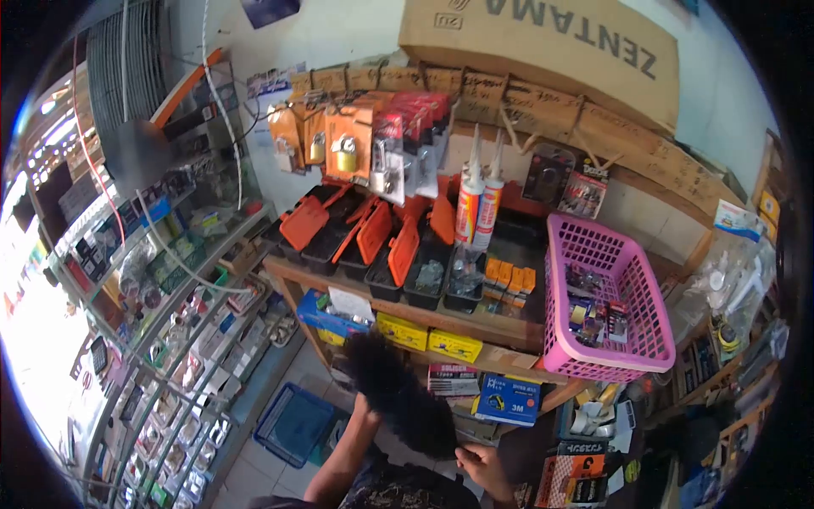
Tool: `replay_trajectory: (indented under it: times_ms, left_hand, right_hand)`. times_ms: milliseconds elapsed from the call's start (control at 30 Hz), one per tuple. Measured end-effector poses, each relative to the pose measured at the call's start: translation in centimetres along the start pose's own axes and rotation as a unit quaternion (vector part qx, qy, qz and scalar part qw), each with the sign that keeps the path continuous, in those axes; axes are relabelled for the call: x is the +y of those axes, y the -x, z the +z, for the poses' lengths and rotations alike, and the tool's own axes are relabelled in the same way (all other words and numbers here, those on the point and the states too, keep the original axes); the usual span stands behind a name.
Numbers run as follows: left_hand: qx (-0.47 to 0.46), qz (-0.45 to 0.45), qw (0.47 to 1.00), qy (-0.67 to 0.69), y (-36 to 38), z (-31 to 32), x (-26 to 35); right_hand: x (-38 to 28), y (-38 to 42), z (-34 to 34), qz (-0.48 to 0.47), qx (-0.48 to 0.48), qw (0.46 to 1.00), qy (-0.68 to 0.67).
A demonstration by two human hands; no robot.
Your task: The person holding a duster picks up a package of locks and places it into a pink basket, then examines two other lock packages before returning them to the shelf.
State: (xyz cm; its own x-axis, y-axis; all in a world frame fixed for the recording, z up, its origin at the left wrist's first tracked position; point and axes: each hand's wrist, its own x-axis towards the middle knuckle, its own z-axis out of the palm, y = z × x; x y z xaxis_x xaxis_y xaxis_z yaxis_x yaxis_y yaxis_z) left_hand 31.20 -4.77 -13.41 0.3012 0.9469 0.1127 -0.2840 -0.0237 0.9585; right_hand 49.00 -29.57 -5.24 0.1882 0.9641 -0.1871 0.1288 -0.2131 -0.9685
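Note:
A fluffy black duster (407, 411) slants across the lower middle of the view, in front of the shelf. My left hand (366, 414) touches its left side, with the fingers hidden behind the dark fluff. At the duster's lower right end, my right hand (482, 462) has its fingers curled in and closed on it. Whether a handle lies inside that grip I cannot make out. Just beyond the duster, yellow boxes (402, 332) and a blue 3M box (507, 399) sit on the lower shelf levels.
Black bins with orange lids (305, 222) line the wooden shelf, beside two sealant tubes (479, 204) and a pink basket (653, 310). Carded padlocks (346, 153) hang above. A blue crate (297, 424) stands on the floor, near a wire rack (161, 373) at left.

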Motion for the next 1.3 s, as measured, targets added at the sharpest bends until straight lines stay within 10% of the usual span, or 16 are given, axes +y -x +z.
replay_trajectory:
  times_ms: [67,167,267,367,533,600,733,800,900,1000,1200,1300]
  left_hand:
    - [0.080,-0.167,0.879,0.440,0.6,1.9,5.4]
    - [-0.091,-0.105,0.840,0.525,-1.0,0.8,4.8]
    - [-0.283,-0.001,0.821,0.495,-1.5,4.1,10.2]
    - [-0.089,-0.097,0.896,0.424,-3.0,7.5,13.4]
    - [-0.118,-0.077,0.878,0.457,-7.3,10.2,16.4]
    - [-0.376,0.051,0.793,0.477,-8.7,10.2,18.0]
    - [-0.327,0.012,0.807,0.491,-8.0,11.5,18.4]
    - [-0.189,0.042,0.928,0.320,-6.7,13.2,15.8]
    - [-0.263,0.162,0.922,0.235,-4.1,14.0,16.9]
    - [-0.308,0.012,0.796,0.520,-8.1,13.7,17.4]
    - [-0.374,0.003,0.795,0.477,-8.3,12.3,20.8]
    - [-0.231,-0.049,0.884,0.403,-7.0,13.7,21.4]
  right_hand:
    - [0.3,-0.3,0.0,0.017,0.006,1.000,-0.008]
    - [-0.3,-0.2,0.3,-0.007,0.022,1.000,0.008]
    - [0.1,-0.5,0.6,0.003,0.013,1.000,-0.007]
    - [-0.6,-1.3,0.8,-0.025,0.128,0.989,-0.065]
    - [-1.4,-1.4,1.8,-0.108,0.148,0.981,-0.056]
    - [-2.1,-0.8,1.4,-0.124,0.189,0.974,0.030]
    - [-3.6,0.1,1.3,-0.109,0.228,0.967,0.021]
    - [-1.8,-1.3,1.9,-0.130,0.242,0.962,-0.005]
    - [-1.5,-2.5,2.5,-0.146,0.245,0.957,-0.058]
    - [-1.7,-2.0,3.0,-0.148,0.232,0.959,-0.061]
    - [0.7,-1.3,3.4,-0.186,0.261,0.946,0.059]
    - [-3.1,-3.6,2.5,-0.221,0.337,0.915,0.015]
